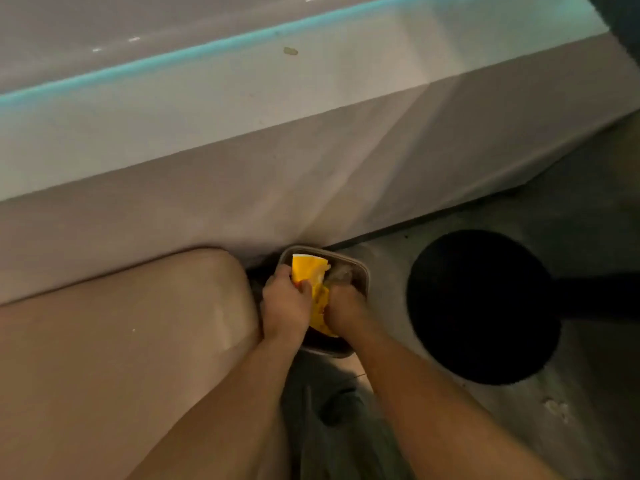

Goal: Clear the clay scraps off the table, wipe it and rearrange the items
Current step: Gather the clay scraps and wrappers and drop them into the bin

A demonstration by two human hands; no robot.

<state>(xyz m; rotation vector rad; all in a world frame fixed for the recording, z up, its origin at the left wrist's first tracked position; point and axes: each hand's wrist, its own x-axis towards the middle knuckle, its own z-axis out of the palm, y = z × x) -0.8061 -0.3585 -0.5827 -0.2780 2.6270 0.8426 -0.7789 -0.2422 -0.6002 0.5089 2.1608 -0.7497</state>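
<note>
With the table [86, 143] across the top and a knee [138, 323] low left, the left hand [284, 306] curls its fingers round a yellow cloth [306, 268]; the right hand [346, 306] grips the same cloth lower down, fingers curled tight, both over a tub [360, 268] on the floor by the table edge. Looks like wringing, so wiping is likely not finished. 1 scrap [290, 50] lies on the table, so clearing is incomplete; no items in view to rearrange. Black disc [485, 306] at right, can't tell what
</note>
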